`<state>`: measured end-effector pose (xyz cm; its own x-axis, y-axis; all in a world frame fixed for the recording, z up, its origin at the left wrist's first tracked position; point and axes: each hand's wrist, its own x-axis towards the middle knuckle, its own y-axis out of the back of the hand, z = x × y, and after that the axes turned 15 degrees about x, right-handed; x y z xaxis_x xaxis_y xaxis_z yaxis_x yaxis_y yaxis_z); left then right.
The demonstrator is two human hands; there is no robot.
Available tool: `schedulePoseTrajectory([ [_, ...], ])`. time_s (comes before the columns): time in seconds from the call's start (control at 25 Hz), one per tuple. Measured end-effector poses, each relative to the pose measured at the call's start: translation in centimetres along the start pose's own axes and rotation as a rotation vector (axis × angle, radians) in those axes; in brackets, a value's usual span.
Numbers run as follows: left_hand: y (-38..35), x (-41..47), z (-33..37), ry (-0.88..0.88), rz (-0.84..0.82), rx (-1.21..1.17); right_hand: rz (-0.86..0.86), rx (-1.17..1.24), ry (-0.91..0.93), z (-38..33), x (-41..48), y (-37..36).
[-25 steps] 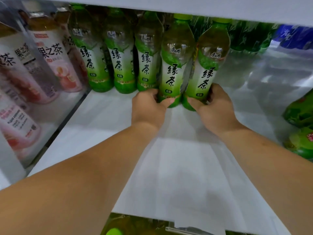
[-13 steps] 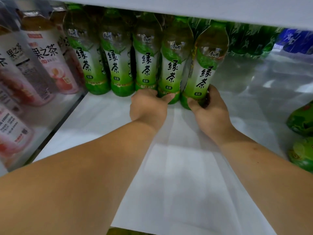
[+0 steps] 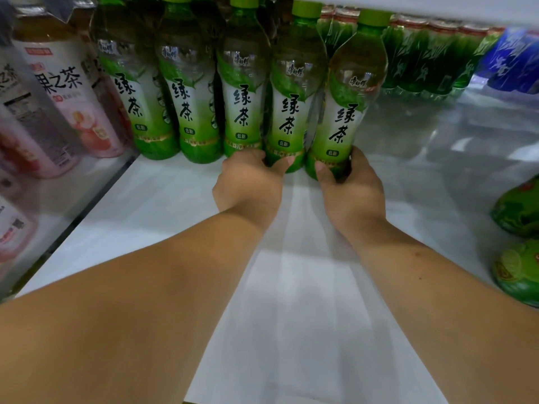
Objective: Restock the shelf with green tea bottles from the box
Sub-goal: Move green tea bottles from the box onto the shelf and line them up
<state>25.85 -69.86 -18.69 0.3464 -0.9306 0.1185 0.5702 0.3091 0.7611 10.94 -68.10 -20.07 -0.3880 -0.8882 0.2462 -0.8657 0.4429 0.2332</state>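
While tea-filled bottles (image 3: pixel 189 97) are lining the shelf (image 3: pixel 291 301) | left hand (image 3: pixel 248 185) is gripping fourth bottle (image 3: pixel 291 106) | right hand (image 3: pixel 353 193) is gripping fifth bottle (image 3: pixel 347 112)

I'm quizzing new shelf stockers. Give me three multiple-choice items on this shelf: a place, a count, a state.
1. The pink-labelled bottles stand where from the green tea row? A left B right C on top
2. Front-row green tea bottles number? A three B five C eight
3. The right hand? A hangs open B grips the rightmost bottle's base C twists a cap
Key: A, they stand past the row's left end; B, five labels face forward; B, fingers wrap that base.
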Motion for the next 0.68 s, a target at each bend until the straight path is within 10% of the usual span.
schedulePoseTrajectory([
  [0.68,5.3,-3.0,-1.8,-0.120,-0.413,-0.214,0.018,0.159,-0.357,-4.0,-3.5,1.9],
])
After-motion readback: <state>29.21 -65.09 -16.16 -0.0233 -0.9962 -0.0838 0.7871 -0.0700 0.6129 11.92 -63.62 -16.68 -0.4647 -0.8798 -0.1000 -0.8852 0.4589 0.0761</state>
